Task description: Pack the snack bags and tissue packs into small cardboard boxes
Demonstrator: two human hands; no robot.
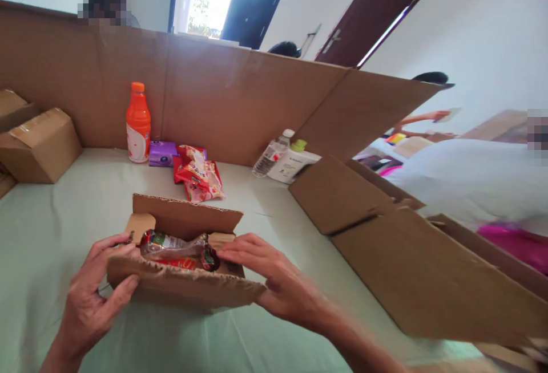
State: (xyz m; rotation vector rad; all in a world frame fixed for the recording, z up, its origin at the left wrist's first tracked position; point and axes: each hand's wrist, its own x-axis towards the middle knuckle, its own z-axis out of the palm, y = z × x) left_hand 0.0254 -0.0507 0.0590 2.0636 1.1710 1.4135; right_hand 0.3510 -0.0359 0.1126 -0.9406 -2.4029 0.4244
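Observation:
A small open cardboard box (184, 284) sits on the pale green table in front of me, its flaps up. Inside lie a plastic bottle on its side (175, 243) and a red packet under it. My left hand (96, 293) grips the box's left end, thumb on the near flap and fingers over the rim. My right hand (274, 279) holds the right end, fingers curled over the rim next to the bottle's dark cap.
An orange drink bottle (137, 124), a purple pack (162, 153) and red snack packets (199, 176) stand behind the box. A clear bottle (270, 156) and a white bottle (292, 162) lean at the cardboard wall (240, 99). Closed boxes (40, 145) left, flat cardboard (411, 264) right. Other people beyond.

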